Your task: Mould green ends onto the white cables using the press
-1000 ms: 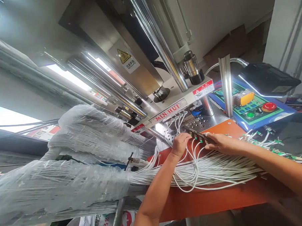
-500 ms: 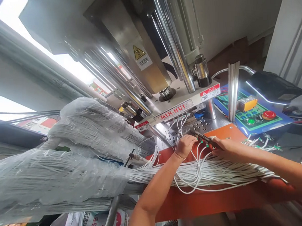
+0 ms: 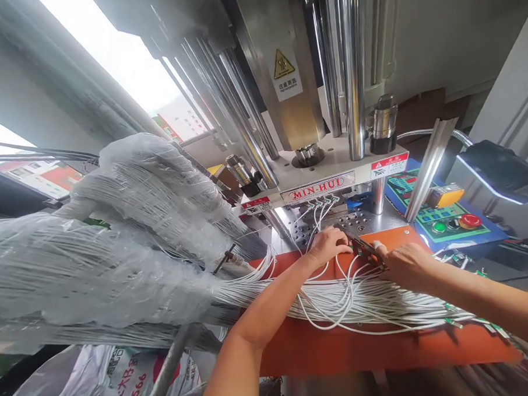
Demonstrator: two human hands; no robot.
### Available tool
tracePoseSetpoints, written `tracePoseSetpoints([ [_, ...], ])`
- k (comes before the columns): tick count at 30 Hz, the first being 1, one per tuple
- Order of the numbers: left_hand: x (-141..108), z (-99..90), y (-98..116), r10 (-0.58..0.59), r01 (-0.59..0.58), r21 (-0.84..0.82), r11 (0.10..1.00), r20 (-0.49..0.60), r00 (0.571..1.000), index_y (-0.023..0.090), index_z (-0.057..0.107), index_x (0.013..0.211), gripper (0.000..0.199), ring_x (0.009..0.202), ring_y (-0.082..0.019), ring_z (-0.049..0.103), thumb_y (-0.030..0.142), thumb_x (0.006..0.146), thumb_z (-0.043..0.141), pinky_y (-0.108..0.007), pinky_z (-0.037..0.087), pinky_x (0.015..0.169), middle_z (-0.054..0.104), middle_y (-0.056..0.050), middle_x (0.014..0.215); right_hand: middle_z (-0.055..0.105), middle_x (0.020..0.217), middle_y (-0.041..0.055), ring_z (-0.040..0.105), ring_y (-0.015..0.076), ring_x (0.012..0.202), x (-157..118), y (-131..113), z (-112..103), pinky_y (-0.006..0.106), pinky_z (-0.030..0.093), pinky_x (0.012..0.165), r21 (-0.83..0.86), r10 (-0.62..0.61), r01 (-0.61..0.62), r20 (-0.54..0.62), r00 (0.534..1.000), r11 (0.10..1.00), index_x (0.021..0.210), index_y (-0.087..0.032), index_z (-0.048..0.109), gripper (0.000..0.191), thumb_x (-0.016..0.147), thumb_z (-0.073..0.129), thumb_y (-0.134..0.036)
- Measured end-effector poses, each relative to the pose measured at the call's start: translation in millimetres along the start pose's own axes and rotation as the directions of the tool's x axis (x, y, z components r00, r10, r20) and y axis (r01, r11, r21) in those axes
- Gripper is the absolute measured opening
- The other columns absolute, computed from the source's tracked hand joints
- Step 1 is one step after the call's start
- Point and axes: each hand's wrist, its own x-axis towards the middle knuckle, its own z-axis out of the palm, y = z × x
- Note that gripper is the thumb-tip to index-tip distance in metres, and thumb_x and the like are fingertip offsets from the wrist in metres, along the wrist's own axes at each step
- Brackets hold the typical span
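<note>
A long dark metal bar (image 3: 365, 247) lies slanted over the orange work surface, just in front of the press. Small green connector boards at white cable ends show along its lower side. My right hand (image 3: 404, 259) grips the bar's near right end, thumb on top. My left hand (image 3: 329, 246) is closed at the far left end, its fingers curled against the bar; the exact contact of the fingertips is partly hidden. Below both hands runs a thick bundle of white cables (image 3: 382, 301). Several cables with green connectors (image 3: 321, 204) sit under the press head.
The press head, labelled MIN-HUI (image 3: 318, 187), stands above a drilled steel plate (image 3: 356, 222). At right are a control box (image 3: 449, 225) with a red stop button (image 3: 470, 221) and a lamp (image 3: 503, 170). Plastic-wrapped cable bundles (image 3: 159, 208) hang at left, over a printed sack (image 3: 127, 373).
The camera view has turned, so the press appears more upright and farther right. Both hands stay at the dark bar, which has shifted little relative to the orange surface.
</note>
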Motion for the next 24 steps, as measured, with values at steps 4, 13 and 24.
tracePoseSetpoints([
  [4, 1.3, -1.8, -2.7, 0.018, -0.018, -0.025, 1.0, 0.028, 0.999, 0.021, 0.068, 0.073, 0.019, 0.079, -0.015, 0.057, 0.032, 0.068, 0.082, -0.024, 0.041, 0.069, 0.066, 0.001, 0.075, 0.07, 0.073, 0.0166, 0.069, 0.0376, 0.073, 0.2, 0.5, -7.4, 0.034, 0.026, 0.051, -0.013, 0.014, -0.014, 0.011, 1.0, 1.0, 0.128, -0.006, 0.045, 0.056, 0.088, 0.055, -0.044],
  [13, -10.1, -28.6, -1.9, -0.088, 0.099, 0.039, 0.994, -0.209, 0.974, 0.019, 0.064, 0.07, 0.024, 0.078, -0.015, 0.056, 0.039, 0.082, 0.068, -0.025, 0.042, 0.073, 0.064, 0.0, 0.074, 0.07, 0.074, 0.0083, 0.068, 0.0316, 0.074, -2.2, 0.8, -27.8, 0.032, 0.032, 0.052, -0.036, 0.132, -0.133, -0.031, 0.991, 0.99, 0.106, -0.018, 0.059, 0.041, 0.092, 0.045, -0.054],
  [24, 3.3, -39.7, -30.0, -0.683, 0.674, -0.21, 0.708, -0.445, 0.579, 0.014, 0.052, 0.108, 0.057, 0.106, -0.028, 0.06, 0.044, 0.067, 0.078, -0.038, 0.047, 0.089, 0.059, -0.015, 0.113, 0.06, 0.121, 0.0194, 0.052, 0.0323, 0.115, 209.0, 2.3, -46.5, 0.046, 0.042, 0.095, 0.322, 0.16, 0.014, -0.506, 0.848, 0.947, 0.119, -0.012, 0.06, 0.045, 0.091, 0.052, -0.046],
])
